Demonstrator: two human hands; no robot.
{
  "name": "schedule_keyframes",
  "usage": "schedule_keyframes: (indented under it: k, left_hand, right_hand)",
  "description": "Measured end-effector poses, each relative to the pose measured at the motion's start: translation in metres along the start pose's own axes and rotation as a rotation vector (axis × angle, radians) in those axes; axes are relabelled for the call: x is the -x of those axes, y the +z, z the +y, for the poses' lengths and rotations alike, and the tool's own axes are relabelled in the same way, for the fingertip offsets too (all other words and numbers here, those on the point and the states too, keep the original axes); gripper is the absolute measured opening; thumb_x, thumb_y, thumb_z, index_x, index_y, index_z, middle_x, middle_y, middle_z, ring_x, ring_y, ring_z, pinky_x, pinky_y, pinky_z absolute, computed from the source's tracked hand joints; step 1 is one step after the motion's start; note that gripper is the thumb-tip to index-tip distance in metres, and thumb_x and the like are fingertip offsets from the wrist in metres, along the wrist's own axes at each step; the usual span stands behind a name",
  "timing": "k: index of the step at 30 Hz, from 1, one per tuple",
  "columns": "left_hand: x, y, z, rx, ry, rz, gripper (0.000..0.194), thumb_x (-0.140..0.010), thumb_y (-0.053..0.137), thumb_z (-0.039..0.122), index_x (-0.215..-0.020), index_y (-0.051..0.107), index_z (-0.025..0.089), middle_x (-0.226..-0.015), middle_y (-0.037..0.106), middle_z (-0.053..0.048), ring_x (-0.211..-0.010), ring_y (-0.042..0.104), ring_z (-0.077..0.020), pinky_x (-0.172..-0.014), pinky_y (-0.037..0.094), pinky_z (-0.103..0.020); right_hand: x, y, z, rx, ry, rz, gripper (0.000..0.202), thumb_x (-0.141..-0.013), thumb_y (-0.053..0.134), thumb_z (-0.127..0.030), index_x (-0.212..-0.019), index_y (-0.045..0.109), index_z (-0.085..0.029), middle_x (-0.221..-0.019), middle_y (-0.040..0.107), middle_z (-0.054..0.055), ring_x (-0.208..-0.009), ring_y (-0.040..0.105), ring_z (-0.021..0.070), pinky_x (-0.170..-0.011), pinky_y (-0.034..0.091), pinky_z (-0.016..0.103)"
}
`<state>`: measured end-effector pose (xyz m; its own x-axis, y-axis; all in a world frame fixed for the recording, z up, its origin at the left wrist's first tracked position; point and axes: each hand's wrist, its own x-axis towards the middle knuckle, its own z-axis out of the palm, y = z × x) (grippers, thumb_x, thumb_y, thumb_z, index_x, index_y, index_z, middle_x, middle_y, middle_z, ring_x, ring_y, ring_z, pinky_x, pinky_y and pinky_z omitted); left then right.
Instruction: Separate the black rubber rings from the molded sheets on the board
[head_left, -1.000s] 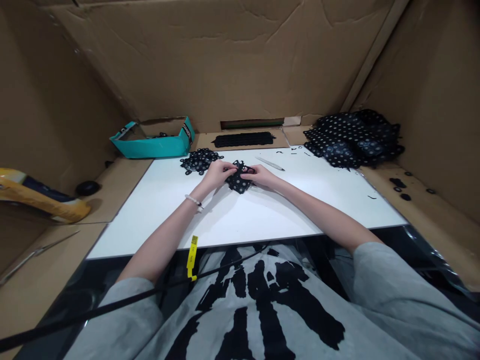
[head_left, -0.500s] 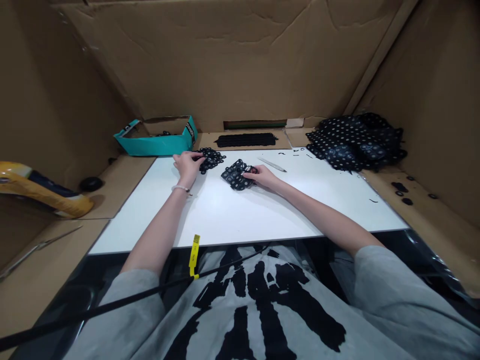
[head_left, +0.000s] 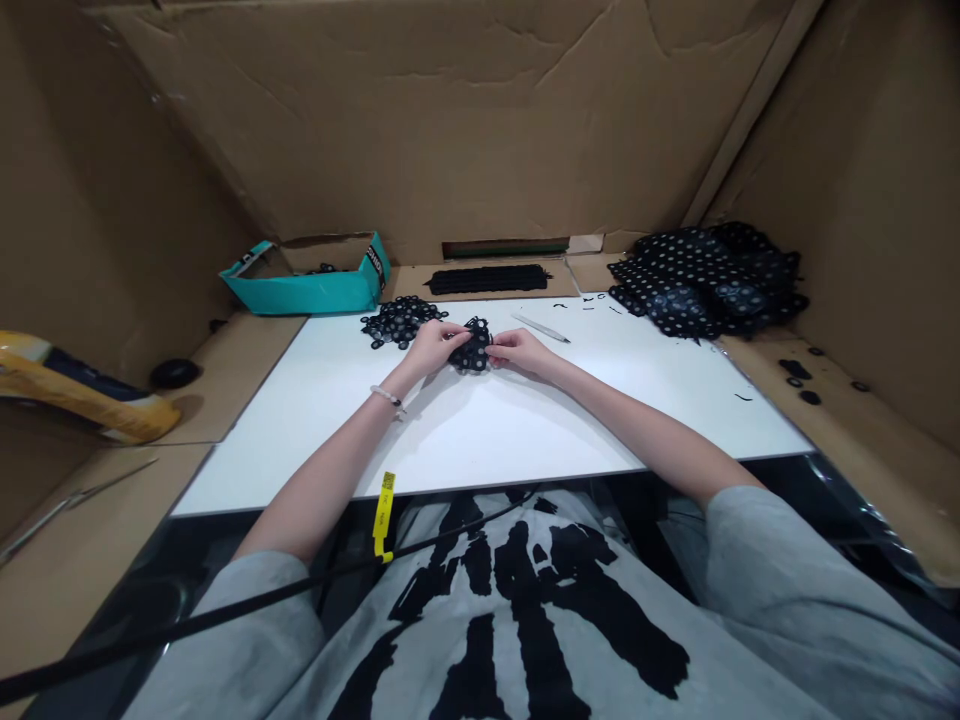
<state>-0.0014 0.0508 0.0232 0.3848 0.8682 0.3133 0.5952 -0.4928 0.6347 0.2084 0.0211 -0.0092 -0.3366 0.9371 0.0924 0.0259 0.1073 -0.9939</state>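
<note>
Running roughly near to far is the dotted piece.

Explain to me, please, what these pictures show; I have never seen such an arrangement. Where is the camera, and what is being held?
There is no machine here: you see a person's two bare hands. The view comes from a camera worn on the head, looking forward and down. The left hand and right hand pinch a small dotted black piece between them, above a white board. On the board, a pile of small dotted pieces lies beside the left hand, and a slim grey tool, perhaps a pen, lies beyond the right. Farther back stand a turquoise box, at left, and a large dotted heap, at right.
</note>
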Motion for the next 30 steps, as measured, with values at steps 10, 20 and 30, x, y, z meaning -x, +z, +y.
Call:
schedule_keyframes:
  k: [10, 20, 30]
  left_hand:
    - [-0.002, -0.034, -0.041, -0.352, -0.303, 0.435, 0.031, -0.088, 0.058, 0.029, -0.113, 0.076, 0.023, -0.128, 0.063, -0.015, -0.124, 0.044, -0.0397, -0.099, 0.035, -0.053]
    - [0.015, -0.004, 0.024, -0.289, 0.173, 0.008, 0.027, -0.090, 0.064, 0.044, -0.102, 0.077, 0.024, -0.102, 0.075, -0.010, -0.106, 0.051, -0.0321, -0.098, 0.028, -0.049]
    - [0.013, 0.001, 0.020, -0.104, 0.173, -0.152, 0.033, -0.084, 0.064, 0.053, -0.093, 0.081, 0.026, -0.100, 0.079, -0.006, -0.099, 0.057, -0.0289, -0.095, 0.036, -0.045]
  right_hand:
    - [0.006, 0.006, -0.003, 0.026, 0.002, 0.046, 0.027, -0.068, 0.073, -0.039, -0.061, 0.060, -0.016, -0.058, 0.061, 0.002, -0.056, 0.052, 0.0103, -0.057, 0.041, 0.025]
    - [0.004, 0.008, -0.001, 0.077, -0.065, 0.044, 0.034, -0.071, 0.071, -0.048, -0.067, 0.061, -0.016, -0.059, 0.058, 0.000, -0.058, 0.052, 0.0121, -0.060, 0.040, 0.026]
    - [0.010, 0.006, -0.007, 0.324, -0.149, -0.015, 0.047, -0.075, 0.068, -0.058, -0.055, 0.059, -0.016, -0.051, 0.055, 0.001, -0.055, 0.046, 0.0117, -0.056, 0.032, 0.025]
